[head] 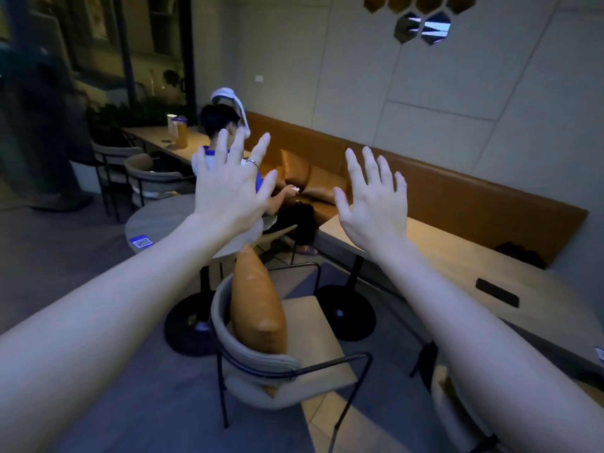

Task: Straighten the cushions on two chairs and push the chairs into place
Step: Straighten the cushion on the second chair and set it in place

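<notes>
Both arms stretch forward, palms away from camera, held up in the air. Left hand point(228, 188) fully spread, fingers apart, a ring on one finger, holding nothing. Right hand point(372, 204) also spread wide, fingers splayed, empty. Neither touches anything.

Chair point(277, 361) sits below and between the forearms, centre of frame, on the floor. Curved grey padded backrest, thin black metal frame and armrests, tan flat seat pad. It stands between the round table point(157, 220) at left and the long rectangular table point(457, 256) at right, pulled out from both. The seat faces right, toward the long table.

Orange cushion point(258, 305) is on that chair, standing on edge, leaning against the inside of the backrest. Leather-like, smooth, shiny, slightly dented on the face; top corner pokes up above the backrest, lower corner wedged at the back of the seat. Looks tilted, not square to the chair.

Part of a second chair point(457, 400) shows at lower right behind the right forearm, mostly hidden; cushion there cannot be made out.

Orange bench point(474, 197) runs along the wall with more cushions point(307, 178) on it. A seated person point(228, 152) is at the round table. Dark flat object point(496, 292) lies on the long table.
</notes>
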Action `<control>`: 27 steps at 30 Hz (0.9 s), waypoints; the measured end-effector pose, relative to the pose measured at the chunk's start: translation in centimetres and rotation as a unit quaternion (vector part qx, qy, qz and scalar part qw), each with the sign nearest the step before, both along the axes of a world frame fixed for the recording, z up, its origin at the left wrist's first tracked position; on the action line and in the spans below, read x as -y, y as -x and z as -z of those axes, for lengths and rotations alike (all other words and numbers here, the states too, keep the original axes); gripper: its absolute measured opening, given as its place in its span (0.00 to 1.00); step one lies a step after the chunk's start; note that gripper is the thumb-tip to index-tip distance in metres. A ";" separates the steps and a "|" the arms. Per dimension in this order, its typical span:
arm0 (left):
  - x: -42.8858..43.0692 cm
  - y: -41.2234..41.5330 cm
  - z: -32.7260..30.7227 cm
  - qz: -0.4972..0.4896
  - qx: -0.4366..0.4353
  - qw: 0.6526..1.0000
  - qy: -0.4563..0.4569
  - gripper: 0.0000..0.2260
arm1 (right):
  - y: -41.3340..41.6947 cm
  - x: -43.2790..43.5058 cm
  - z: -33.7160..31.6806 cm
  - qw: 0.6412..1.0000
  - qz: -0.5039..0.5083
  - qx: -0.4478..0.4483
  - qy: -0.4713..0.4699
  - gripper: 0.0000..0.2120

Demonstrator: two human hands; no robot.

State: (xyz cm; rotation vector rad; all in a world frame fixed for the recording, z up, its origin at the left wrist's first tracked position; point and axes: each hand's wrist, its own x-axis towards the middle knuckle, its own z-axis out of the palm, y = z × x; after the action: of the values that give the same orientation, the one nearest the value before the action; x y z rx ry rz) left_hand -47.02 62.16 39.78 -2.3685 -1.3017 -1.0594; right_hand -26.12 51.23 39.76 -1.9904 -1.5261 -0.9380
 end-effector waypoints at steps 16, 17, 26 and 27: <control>-25.7 -8.2 16.9 0.073 -0.180 0.962 0.191 0.28 | -3.0 -24.8 20.6 0.968 0.073 -0.188 0.151 0.32; -26.4 -8.7 18.0 0.080 -0.189 0.958 0.202 0.28 | -2.8 -25.4 21.7 0.963 0.079 -0.195 0.170 0.32; -31.5 -9.1 29.7 0.177 -0.290 0.887 0.313 0.33 | 1.9 -27.1 31.4 0.903 0.185 -0.290 0.259 0.35; -32.1 -8.7 30.9 0.191 -0.306 0.874 0.324 0.33 | 3.0 -26.9 32.4 0.890 0.201 -0.303 0.275 0.35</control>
State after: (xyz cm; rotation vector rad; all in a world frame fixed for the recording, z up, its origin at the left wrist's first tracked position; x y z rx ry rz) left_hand -38.30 94.30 8.84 -3.1482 -1.0525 0.1762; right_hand -29.16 78.16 7.37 -2.7169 -1.0965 0.0649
